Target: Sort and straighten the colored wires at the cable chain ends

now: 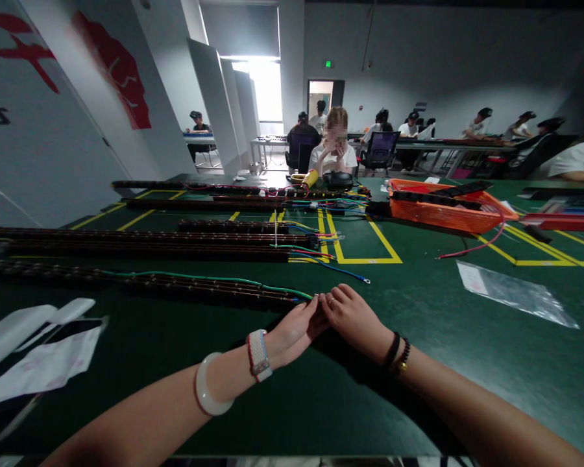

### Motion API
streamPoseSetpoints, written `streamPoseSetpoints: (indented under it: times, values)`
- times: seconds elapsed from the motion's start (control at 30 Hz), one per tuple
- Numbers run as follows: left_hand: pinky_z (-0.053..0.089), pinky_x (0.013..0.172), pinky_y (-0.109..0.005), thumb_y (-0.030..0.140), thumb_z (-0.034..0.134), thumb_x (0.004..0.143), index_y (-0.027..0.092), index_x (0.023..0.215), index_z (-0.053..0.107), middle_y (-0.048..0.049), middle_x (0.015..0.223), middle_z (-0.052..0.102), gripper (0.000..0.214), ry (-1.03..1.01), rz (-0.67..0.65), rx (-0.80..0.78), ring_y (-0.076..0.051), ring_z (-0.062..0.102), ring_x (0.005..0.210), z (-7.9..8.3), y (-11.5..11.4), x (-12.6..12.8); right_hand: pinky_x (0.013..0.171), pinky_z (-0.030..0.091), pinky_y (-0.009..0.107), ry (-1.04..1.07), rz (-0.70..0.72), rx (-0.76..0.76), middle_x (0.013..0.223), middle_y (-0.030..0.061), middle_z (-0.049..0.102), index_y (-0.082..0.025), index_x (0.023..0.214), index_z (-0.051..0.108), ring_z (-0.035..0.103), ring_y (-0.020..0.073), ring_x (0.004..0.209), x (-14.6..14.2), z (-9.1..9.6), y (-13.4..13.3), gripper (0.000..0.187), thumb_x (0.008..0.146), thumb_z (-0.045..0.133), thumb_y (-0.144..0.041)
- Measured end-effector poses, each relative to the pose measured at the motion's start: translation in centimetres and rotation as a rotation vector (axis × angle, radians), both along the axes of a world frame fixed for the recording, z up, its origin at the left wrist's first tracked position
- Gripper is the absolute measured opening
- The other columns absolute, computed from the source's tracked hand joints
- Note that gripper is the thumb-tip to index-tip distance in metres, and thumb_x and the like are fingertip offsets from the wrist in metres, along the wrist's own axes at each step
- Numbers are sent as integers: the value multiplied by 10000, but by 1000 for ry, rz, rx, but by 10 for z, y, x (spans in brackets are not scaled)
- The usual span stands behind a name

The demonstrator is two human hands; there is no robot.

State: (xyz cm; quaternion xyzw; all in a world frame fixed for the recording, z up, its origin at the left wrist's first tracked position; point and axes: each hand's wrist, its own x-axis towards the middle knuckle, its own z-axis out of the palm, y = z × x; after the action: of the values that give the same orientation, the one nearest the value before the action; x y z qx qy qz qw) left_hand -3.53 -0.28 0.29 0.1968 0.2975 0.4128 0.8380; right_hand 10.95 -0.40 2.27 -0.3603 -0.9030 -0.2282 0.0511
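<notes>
A long black cable chain [214,288] with wires in it lies across the table toward the left. Along its top runs a green wire [185,275] that reaches the fingertips of my left hand [296,331]. This hand is closed in a pinch at the wire's end, just past the chain. My right hand [355,318] is closed too, its fingertips meeting those of the left. Whatever sits between the right fingers is hidden. Behind my hands, a blue wire [343,271] with a ring terminal sticks out from other cable chains [150,241].
An orange basket [433,217] holds black chain pieces at the back right. A clear plastic bag [516,295] lies on the green table [418,395]; white papers [48,360] are at left. A person [335,146] sits across, near a yellow tool [310,179].
</notes>
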Motion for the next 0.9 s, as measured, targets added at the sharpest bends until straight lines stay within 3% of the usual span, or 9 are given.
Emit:
streamPoseSetpoints:
  times: [0.13,0.27,0.43,0.57,0.7,0.9]
  values:
    - [454,917,-314,159,474,899,129,813,603,-71,892,659,157,-3,-15,24,-138,626,858,-1,1,-1,811,405,363,36,51,-63,917,111,630,-86,1144,585,522,216,820,5,3,-1,298,871,469,-120]
    - [471,888,-298,167,478,898,117,833,613,-82,920,659,158,8,-25,61,-132,625,836,-2,1,-1,823,415,349,218,69,-186,915,98,624,-128,1159,590,530,200,856,14,10,-3,310,900,473,-252]
    - [467,903,-296,144,483,892,111,846,634,-79,901,674,161,5,5,-10,-125,637,805,1,2,-2,832,396,334,417,115,-309,917,59,640,-237,1073,649,538,171,861,25,25,-3,262,917,453,-313]
    - [444,957,-333,137,471,893,99,826,653,-100,916,687,198,-43,-17,-11,-157,647,880,1,2,-2,771,383,308,500,69,-286,835,54,634,-208,938,666,531,159,801,31,31,0,262,927,441,-341]
    - [477,902,-310,143,483,888,107,880,660,-86,928,688,181,-23,-28,21,-143,648,836,-2,2,-4,766,356,311,412,100,-203,782,51,606,-189,835,640,507,160,770,31,26,1,271,909,472,-387]
    - [495,809,-254,154,490,890,127,929,650,-67,923,676,167,7,-19,8,-118,636,803,-2,4,-5,796,323,347,174,78,-107,857,66,589,-184,856,641,471,189,816,23,20,-1,193,887,504,-316]
